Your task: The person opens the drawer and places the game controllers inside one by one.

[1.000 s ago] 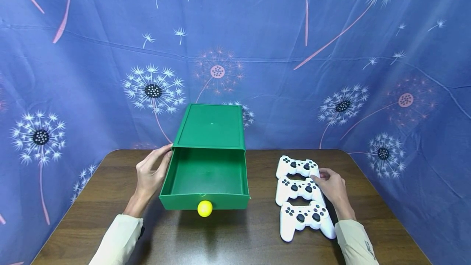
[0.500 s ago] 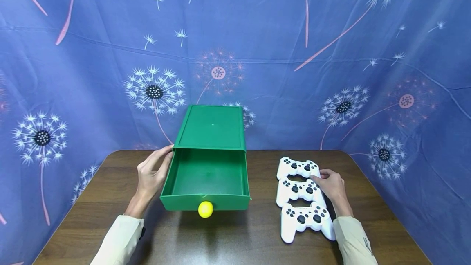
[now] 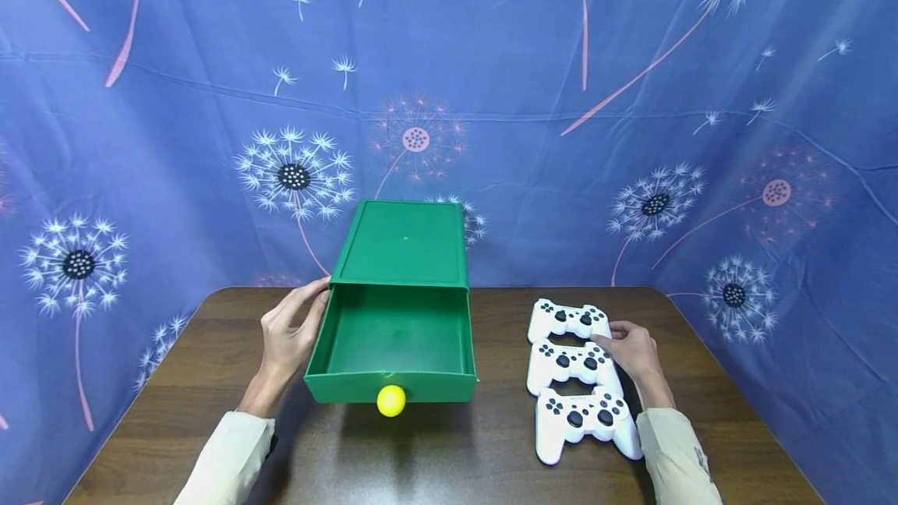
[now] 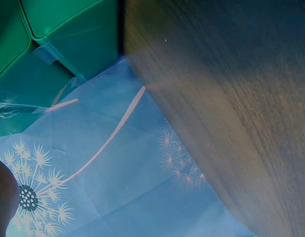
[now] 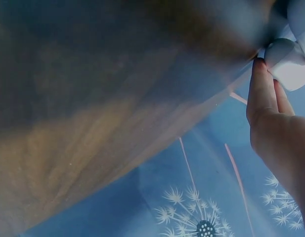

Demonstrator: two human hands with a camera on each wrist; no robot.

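A green plastic drawer box [image 3: 403, 244] stands left of the table's middle. Its drawer [image 3: 393, 388] is pulled out, bare inside, with a yellow ball knob [image 3: 390, 400]. My left hand [image 3: 291, 326] rests its extended fingertips against the box's left side by the front edge. Three white game controllers lie in a column at the right: the far one [image 3: 571, 320], the middle one [image 3: 540, 371] and the near one [image 3: 585, 419]. My right hand [image 3: 634, 357] touches the far controller's right handle, fingers fairly straight, thumb over the gap to the middle controller.
The brown wooden table [image 3: 491, 458] ends at a blue dandelion-patterned cloth [image 3: 519, 178] behind and on both sides. Clear tape [image 4: 48, 53] shows on the green box in the left wrist view. In the right wrist view, a white controller handle [image 5: 290, 71] meets the fingertips.
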